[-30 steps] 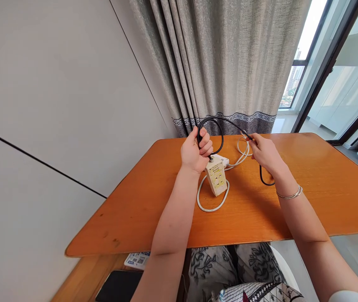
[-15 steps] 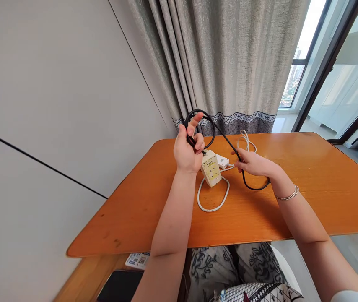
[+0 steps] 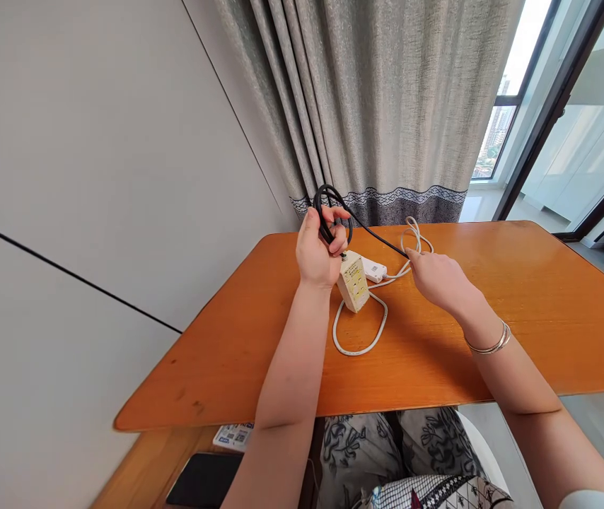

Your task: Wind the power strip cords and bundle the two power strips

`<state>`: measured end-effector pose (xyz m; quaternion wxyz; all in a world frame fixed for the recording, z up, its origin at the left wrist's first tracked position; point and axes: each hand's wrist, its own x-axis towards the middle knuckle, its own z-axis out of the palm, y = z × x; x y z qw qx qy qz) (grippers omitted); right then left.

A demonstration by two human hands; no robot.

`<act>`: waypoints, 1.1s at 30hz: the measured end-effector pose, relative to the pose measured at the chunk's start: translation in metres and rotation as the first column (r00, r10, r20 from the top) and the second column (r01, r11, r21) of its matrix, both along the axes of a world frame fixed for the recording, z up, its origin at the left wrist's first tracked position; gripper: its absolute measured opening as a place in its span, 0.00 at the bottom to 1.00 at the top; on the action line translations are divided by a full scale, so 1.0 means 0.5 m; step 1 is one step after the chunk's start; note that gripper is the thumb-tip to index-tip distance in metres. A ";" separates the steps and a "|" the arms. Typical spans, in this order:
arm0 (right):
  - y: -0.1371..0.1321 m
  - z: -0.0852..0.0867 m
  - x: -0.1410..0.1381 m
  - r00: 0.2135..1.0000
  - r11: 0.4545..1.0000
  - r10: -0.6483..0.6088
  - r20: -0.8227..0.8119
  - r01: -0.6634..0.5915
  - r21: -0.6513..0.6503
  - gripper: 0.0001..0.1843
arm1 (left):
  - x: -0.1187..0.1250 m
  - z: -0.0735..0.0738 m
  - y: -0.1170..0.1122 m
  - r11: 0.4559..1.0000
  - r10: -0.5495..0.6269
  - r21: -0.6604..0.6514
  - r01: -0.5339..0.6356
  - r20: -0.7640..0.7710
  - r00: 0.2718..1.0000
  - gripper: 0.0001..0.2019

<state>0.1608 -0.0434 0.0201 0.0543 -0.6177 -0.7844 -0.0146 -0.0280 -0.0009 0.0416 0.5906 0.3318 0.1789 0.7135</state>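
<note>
Several loops of black power cable (image 3: pixel 366 227) are gathered in my left hand (image 3: pixel 319 253), whose thumb and fingers curl round them. The cable enters the top of a cream power strip (image 3: pixel 353 286), seen end-on with sockets on its face, just below that hand. From the coil the cable runs taut to my right hand (image 3: pixel 440 279), which is closed on it over the table; its fingertips are partly hidden behind the hand. Behind the cream strip lies a small white box (image 3: pixel 373 270) with a label, joined to a white cord (image 3: pixel 359 353) that loops on the tabletop.
The brown wooden table (image 3: pixel 228 360) has rounded corners. A grey curtain (image 3: pixel 387 106) hangs behind it, with a pale wall (image 3: pixel 95 177) to the left. Below the near edge, a black phone (image 3: pixel 204 481) and a printed card (image 3: pixel 233 436) lie on a wooden surface.
My right hand has turned knuckles-up and moved slightly right, drawing the cable straighter. The slack black loop below it is no longer visible. The left-hand coil looks narrower, its raised finger now bent lower.
</note>
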 end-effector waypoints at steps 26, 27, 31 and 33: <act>-0.033 0.013 0.012 0.808 0.658 0.510 -0.295 -0.146 0.739 0.12 | 0.067 -0.041 -0.038 0.945 -0.315 -0.031 0.325 -0.352 0.882 0.23; -0.030 0.013 0.013 0.806 0.653 0.500 -0.317 -0.110 0.749 0.12 | 0.068 -0.042 -0.042 0.938 -0.332 -0.033 0.345 -0.369 0.868 0.23; -0.011 0.015 0.024 0.790 0.616 0.497 -0.359 -0.031 0.787 0.18 | 0.069 -0.041 -0.053 0.911 -0.387 -0.045 0.409 -0.435 0.813 0.25; -0.001 0.017 0.030 0.787 0.598 0.517 -0.337 -0.050 0.800 0.21 | 0.068 -0.038 -0.056 0.896 -0.403 -0.022 0.443 -0.455 0.794 0.26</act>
